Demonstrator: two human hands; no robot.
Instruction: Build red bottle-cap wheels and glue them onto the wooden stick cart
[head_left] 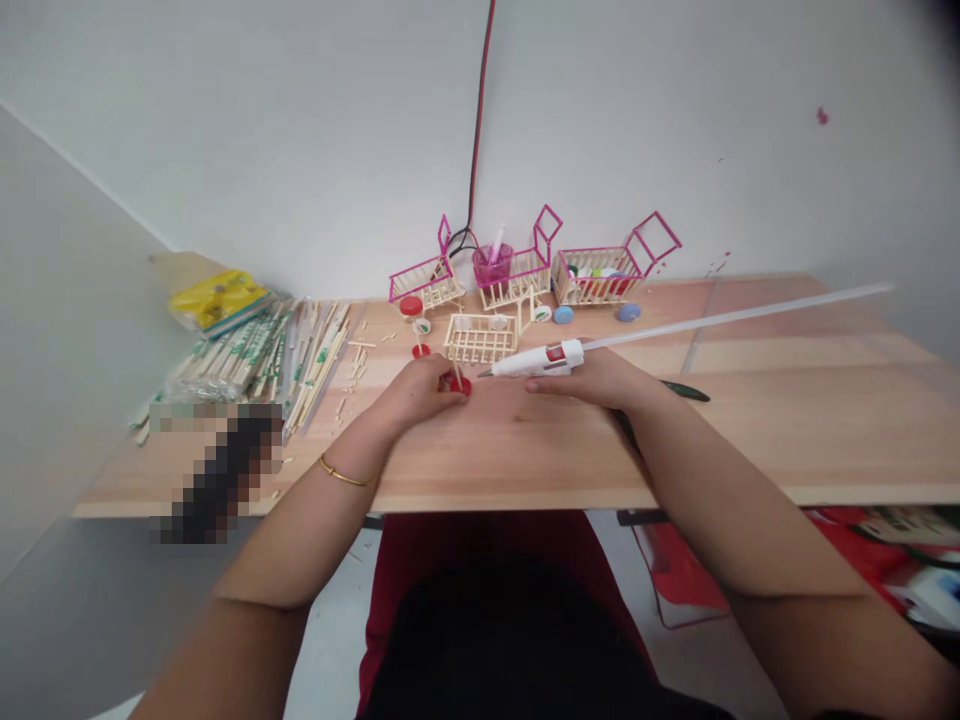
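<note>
My left hand (417,392) rests on the wooden table (525,450), its fingers pinched on a red bottle cap (462,385) with a thin wooden stick standing in it. My right hand (600,378) is closed round a white hot glue gun (536,362). The gun's metal nozzle points left at the cap, and a long clear glue stick (739,316) runs out of its back to the right. A small unpainted stick basket (480,338) stands just behind the cap.
Three pink-framed stick carts (517,272) stand along the wall, with a pink cup (492,264) and loose caps among them. Bundled wrapped chopsticks (255,352) and a yellow packet (219,298) lie at the left. A red-black cable (477,130) hangs down the wall.
</note>
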